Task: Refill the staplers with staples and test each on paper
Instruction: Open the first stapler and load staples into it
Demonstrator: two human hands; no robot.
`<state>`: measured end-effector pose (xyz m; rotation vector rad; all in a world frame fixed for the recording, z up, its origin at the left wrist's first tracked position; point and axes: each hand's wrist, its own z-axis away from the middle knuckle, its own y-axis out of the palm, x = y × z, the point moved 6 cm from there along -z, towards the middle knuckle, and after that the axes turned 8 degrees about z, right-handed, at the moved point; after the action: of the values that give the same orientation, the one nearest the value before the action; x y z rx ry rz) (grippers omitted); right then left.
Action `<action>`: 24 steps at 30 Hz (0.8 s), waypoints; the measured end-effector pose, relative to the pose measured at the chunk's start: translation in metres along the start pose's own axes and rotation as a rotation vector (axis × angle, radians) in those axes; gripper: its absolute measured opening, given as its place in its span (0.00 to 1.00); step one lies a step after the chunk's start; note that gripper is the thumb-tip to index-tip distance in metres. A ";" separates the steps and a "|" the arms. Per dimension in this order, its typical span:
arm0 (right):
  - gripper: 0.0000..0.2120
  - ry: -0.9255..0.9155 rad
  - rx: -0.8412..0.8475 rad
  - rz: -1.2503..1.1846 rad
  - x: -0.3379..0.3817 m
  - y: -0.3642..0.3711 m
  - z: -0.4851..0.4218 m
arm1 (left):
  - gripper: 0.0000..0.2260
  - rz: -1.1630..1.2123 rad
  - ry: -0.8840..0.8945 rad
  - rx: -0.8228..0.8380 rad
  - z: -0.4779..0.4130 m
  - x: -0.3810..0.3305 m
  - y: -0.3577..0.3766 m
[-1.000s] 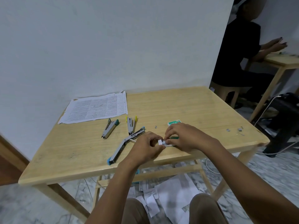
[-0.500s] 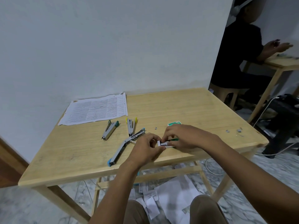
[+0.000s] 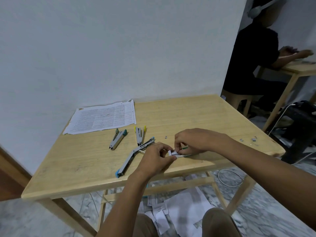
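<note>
The light here is dim, soft and cool, giving the plain white wall (image 3: 119, 48) a grey-blue cast. My left hand (image 3: 153, 158) and right hand (image 3: 193, 141) drop only a faint, blurred shadow on the pale wooden table (image 3: 188, 117). The small silver-and-green stapler (image 3: 174, 153) that both pinch sits in their shade, its detail muddy. The wide lens bows the table's edges and stretches my 2 forearms toward the bottom corners. Print on the white printed paper sheet (image 3: 102, 118) is too fine to read. At the right edge the seated person in dark clothes (image 3: 253, 65) is nearly a silhouette, hands smeared.
</note>
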<state>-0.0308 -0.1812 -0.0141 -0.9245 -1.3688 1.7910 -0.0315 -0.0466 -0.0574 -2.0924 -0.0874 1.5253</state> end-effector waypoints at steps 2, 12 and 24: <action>0.05 -0.004 -0.013 0.006 0.000 0.000 0.002 | 0.14 0.002 0.000 0.003 0.000 0.000 0.000; 0.14 -0.128 0.029 0.119 0.013 -0.008 0.005 | 0.12 0.012 -0.015 0.013 0.000 -0.002 -0.001; 0.13 -0.217 0.040 0.218 0.016 -0.016 -0.005 | 0.11 0.021 -0.033 0.027 -0.001 -0.001 0.000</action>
<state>-0.0330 -0.1623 -0.0013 -0.9078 -1.4011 2.1283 -0.0312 -0.0473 -0.0562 -2.0542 -0.0572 1.5646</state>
